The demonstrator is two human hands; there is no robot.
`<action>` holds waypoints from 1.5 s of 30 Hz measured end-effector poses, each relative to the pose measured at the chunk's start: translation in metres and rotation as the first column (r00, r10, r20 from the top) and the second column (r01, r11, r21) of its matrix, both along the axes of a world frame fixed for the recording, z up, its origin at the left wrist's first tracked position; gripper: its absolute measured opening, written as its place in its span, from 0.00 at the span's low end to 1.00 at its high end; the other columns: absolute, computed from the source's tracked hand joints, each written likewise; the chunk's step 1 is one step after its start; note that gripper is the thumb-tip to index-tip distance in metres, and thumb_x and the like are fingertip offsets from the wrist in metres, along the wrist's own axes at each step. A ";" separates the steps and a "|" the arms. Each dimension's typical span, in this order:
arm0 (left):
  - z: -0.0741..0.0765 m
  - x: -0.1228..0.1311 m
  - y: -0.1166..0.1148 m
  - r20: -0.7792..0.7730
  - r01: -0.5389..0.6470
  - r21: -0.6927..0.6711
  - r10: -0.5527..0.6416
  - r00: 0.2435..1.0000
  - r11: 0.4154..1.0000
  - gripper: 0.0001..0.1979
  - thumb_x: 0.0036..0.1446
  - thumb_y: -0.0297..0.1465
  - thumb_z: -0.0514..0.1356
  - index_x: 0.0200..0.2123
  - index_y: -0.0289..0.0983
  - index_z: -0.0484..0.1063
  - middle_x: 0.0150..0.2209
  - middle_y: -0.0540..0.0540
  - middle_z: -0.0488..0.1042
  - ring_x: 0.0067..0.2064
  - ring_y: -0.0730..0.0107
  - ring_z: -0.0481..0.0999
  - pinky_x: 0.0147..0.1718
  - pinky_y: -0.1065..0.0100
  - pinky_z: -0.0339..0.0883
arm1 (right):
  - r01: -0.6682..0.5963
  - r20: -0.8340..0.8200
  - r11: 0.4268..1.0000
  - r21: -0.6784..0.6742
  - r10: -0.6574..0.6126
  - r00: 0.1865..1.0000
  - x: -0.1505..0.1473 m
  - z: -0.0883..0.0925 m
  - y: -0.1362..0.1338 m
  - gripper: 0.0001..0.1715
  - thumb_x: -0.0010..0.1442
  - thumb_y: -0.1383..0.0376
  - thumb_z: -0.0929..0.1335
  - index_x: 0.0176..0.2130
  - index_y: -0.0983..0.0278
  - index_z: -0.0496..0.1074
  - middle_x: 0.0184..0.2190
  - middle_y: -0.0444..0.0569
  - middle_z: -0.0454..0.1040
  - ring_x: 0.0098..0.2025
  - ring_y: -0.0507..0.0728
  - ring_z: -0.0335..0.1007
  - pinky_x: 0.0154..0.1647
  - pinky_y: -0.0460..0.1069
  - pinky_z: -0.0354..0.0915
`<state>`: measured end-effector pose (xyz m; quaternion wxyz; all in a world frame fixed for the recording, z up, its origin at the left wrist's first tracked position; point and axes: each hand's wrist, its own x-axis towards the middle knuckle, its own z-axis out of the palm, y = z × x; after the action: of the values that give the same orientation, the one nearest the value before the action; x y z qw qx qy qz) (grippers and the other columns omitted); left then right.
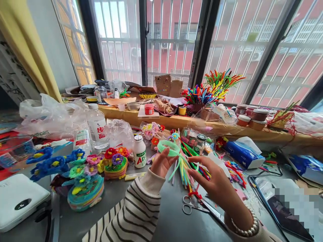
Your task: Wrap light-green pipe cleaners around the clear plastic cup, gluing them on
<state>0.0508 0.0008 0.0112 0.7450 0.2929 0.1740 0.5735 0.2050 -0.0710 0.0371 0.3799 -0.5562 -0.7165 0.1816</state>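
My left hand point(161, 164) pinches a light green pipe-cleaner loop point(168, 148) held up over the grey table point(166, 218). Its loose green ends hang down to my right hand point(214, 181), whose fingers close on the strands. Under both hands lies a bundle of coloured pipe cleaners point(191, 164). Scissors point(194, 203) lie on the table just below my right hand. My left arm wears a striped sleeve; a bead bracelet is on my right wrist.
Finished pipe-cleaner flowers and coiled baskets point(85, 183) stand at the left, with a small white bottle point(139, 152) and a water bottle point(97, 129). A tissue pack point(243, 153) and a tablet point(282, 205) lie right. A cluttered shelf with jars and pipe cleaners point(214, 87) runs under the window.
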 end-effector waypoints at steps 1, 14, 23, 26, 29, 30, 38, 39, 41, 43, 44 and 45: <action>0.001 0.002 0.002 0.007 0.024 -0.010 -0.024 1.000 1.000 0.18 0.36 0.34 0.66 0.33 0.34 0.70 0.32 0.47 0.77 0.34 0.67 0.76 0.35 0.70 0.70 | 0.017 0.013 1.000 0.009 -0.017 1.000 0.001 -0.001 0.001 0.20 0.54 0.53 0.63 0.43 0.61 0.66 0.44 0.49 0.69 0.48 0.57 0.62 0.49 0.54 0.57; -0.016 0.003 0.001 0.042 0.204 -0.078 -0.201 0.979 0.976 0.18 0.42 0.34 0.63 0.37 0.32 0.67 0.34 0.45 0.76 0.37 0.67 0.76 0.38 0.69 0.68 | -0.093 -0.013 0.986 -0.138 0.092 0.996 -0.001 -0.003 0.009 0.19 0.59 0.55 0.58 0.26 0.65 0.66 0.22 0.43 0.68 0.25 0.51 0.63 0.27 0.45 0.58; -0.020 0.001 -0.003 0.062 0.308 -0.133 -0.302 0.951 0.942 0.23 0.44 0.40 0.60 0.40 0.31 0.65 0.33 0.43 0.76 0.35 0.64 0.76 0.40 0.66 0.65 | -0.174 -0.265 0.966 -0.191 0.120 0.957 0.003 -0.005 0.013 0.17 0.57 0.54 0.60 0.31 0.65 0.65 0.18 0.40 0.61 0.22 0.48 0.60 0.25 0.44 0.58; -0.021 0.001 -0.005 0.063 0.368 -0.129 -0.363 0.930 0.921 0.23 0.44 0.41 0.60 0.39 0.31 0.66 0.33 0.42 0.77 0.36 0.64 0.76 0.41 0.67 0.65 | -0.169 -0.252 0.967 -0.193 0.118 0.960 0.005 -0.003 0.013 0.17 0.56 0.54 0.61 0.29 0.66 0.66 0.19 0.41 0.63 0.23 0.48 0.60 0.25 0.43 0.58; -0.022 0.001 -0.007 0.059 0.469 -0.104 -0.466 0.883 0.877 0.24 0.43 0.43 0.60 0.38 0.30 0.67 0.33 0.41 0.77 0.36 0.63 0.76 0.39 0.67 0.65 | -0.156 -0.201 0.968 -0.194 0.117 0.973 0.010 0.001 0.012 0.17 0.55 0.55 0.63 0.27 0.66 0.67 0.19 0.41 0.64 0.22 0.48 0.59 0.24 0.43 0.56; -0.022 0.001 -0.007 0.059 0.499 -0.097 -0.496 0.866 0.861 0.25 0.42 0.44 0.60 0.38 0.30 0.67 0.33 0.40 0.77 0.36 0.63 0.76 0.38 0.67 0.65 | -0.160 -0.188 0.967 -0.199 0.123 0.974 0.012 0.003 0.011 0.17 0.54 0.55 0.63 0.26 0.66 0.68 0.19 0.42 0.65 0.22 0.48 0.59 0.23 0.43 0.56; -0.028 0.001 -0.010 0.040 0.648 -0.073 -0.647 0.761 0.758 0.29 0.41 0.49 0.57 0.37 0.29 0.68 0.32 0.40 0.76 0.33 0.64 0.76 0.35 0.67 0.63 | -0.282 -0.160 0.924 -0.257 0.247 0.956 0.021 0.010 0.008 0.13 0.53 0.57 0.65 0.27 0.65 0.70 0.21 0.43 0.70 0.23 0.48 0.62 0.24 0.42 0.58; -0.028 0.001 -0.010 0.038 0.659 -0.063 -0.658 0.752 0.750 0.30 0.41 0.49 0.57 0.38 0.29 0.67 0.32 0.40 0.76 0.33 0.64 0.75 0.35 0.67 0.63 | -0.287 -0.140 0.924 -0.253 0.258 0.956 0.022 0.011 0.007 0.14 0.53 0.57 0.65 0.27 0.65 0.71 0.22 0.43 0.70 0.24 0.49 0.63 0.24 0.42 0.58; -0.030 0.001 -0.011 0.035 0.675 -0.039 -0.674 0.738 0.737 0.29 0.41 0.50 0.57 0.38 0.30 0.67 0.33 0.40 0.75 0.33 0.63 0.75 0.34 0.65 0.63 | -0.282 -0.078 0.932 -0.228 0.271 0.959 0.024 0.014 0.006 0.14 0.53 0.57 0.65 0.26 0.65 0.71 0.23 0.44 0.72 0.26 0.50 0.64 0.27 0.43 0.60; -0.032 0.002 -0.012 0.026 0.688 -0.012 -0.687 0.726 0.726 0.28 0.40 0.50 0.56 0.36 0.32 0.67 0.31 0.42 0.74 0.30 0.63 0.74 0.30 0.65 0.64 | -0.309 -0.005 0.932 -0.191 0.314 0.949 0.027 0.017 0.003 0.13 0.53 0.58 0.65 0.27 0.65 0.71 0.24 0.45 0.72 0.27 0.50 0.65 0.28 0.43 0.61; -0.033 0.002 -0.014 0.009 0.697 0.005 -0.697 0.717 0.717 0.28 0.39 0.51 0.56 0.35 0.33 0.67 0.30 0.43 0.74 0.29 0.64 0.74 0.28 0.65 0.64 | -0.337 0.027 0.926 -0.173 0.346 0.938 0.028 0.019 0.002 0.12 0.54 0.60 0.65 0.28 0.65 0.72 0.24 0.45 0.72 0.27 0.50 0.66 0.29 0.43 0.61; -0.033 0.002 -0.015 -0.019 0.708 0.022 -0.708 0.706 0.706 0.27 0.38 0.52 0.56 0.34 0.34 0.67 0.28 0.45 0.74 0.28 0.64 0.74 0.26 0.65 0.65 | -0.371 0.054 0.915 -0.159 0.383 0.922 0.029 0.020 0.000 0.10 0.54 0.61 0.65 0.28 0.64 0.72 0.24 0.44 0.73 0.27 0.50 0.66 0.29 0.43 0.61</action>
<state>0.0527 -0.0143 -0.0219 0.9030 0.3502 0.0440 0.2451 0.2344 -0.0708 0.0575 0.2659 -0.4408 -0.8104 0.2797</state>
